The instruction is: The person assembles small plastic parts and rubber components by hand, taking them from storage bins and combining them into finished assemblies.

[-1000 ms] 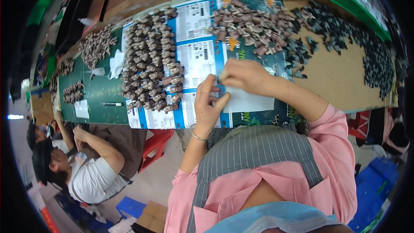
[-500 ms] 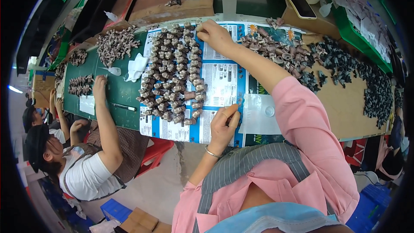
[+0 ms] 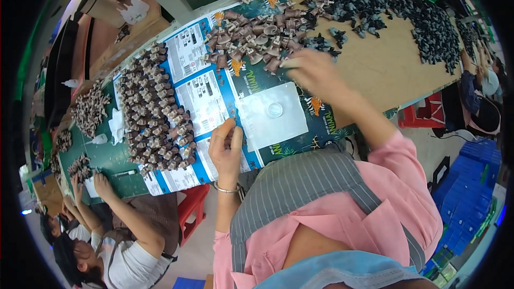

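While my right hand (image 3: 316, 72) has swung back from the far-left rows to the loose pile of small brown plastic figures (image 3: 257, 35), its blurred fingers seem to pinch at one piece, though I cannot tell for sure. That suggests another figure is being fetched. My left hand (image 3: 226, 147) now rests at the near edge of the glossy blue printed card sheet (image 3: 209, 101), fingers curled, holding nothing. A clear, crinkly plastic bag (image 3: 273, 115) lies just beside it; packed brown rows (image 3: 155, 115) stand further left.

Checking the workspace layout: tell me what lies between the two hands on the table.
In the head view, a clear plastic sheet lies on the printed card between the left hand and right hand.
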Tool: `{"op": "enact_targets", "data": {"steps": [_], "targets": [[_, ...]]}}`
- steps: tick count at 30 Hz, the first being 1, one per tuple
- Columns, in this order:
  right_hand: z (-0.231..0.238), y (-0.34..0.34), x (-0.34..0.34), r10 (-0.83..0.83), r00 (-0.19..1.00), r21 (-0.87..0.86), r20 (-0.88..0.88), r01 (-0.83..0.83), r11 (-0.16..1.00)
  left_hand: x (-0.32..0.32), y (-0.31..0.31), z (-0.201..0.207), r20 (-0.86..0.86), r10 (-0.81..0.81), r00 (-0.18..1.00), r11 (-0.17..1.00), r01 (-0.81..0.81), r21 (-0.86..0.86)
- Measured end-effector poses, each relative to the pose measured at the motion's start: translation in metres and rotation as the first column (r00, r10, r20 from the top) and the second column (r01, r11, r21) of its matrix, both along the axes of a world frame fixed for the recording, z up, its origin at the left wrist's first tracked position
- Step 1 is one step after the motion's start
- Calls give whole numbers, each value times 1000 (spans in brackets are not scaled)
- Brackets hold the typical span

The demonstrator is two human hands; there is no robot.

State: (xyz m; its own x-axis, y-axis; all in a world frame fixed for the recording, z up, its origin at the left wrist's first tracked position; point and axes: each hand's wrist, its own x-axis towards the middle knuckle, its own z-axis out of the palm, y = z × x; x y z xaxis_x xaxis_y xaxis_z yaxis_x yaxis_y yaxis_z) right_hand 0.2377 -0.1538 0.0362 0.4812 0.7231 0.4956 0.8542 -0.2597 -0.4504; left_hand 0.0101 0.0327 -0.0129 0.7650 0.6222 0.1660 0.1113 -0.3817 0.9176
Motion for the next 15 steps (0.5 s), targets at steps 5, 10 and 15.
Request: {"op": "enact_targets", "data": {"steps": [5, 10, 15], "targets": [[-15, -102, -8, -243, 970, -276, 2, 234, 932, 41, 4, 19, -35, -148, 988, 978, 152, 145], [-34, -100, -17, -177, 978, -153, -109, 160, 975, 122, -14, 29, -54, -364, 930, 823, 348, 449], [-19, -112, -16, -141, 936, -125, -322, 106, 987, 155, -23, 23, -122, -386, 914, 694, 375, 615]]}}
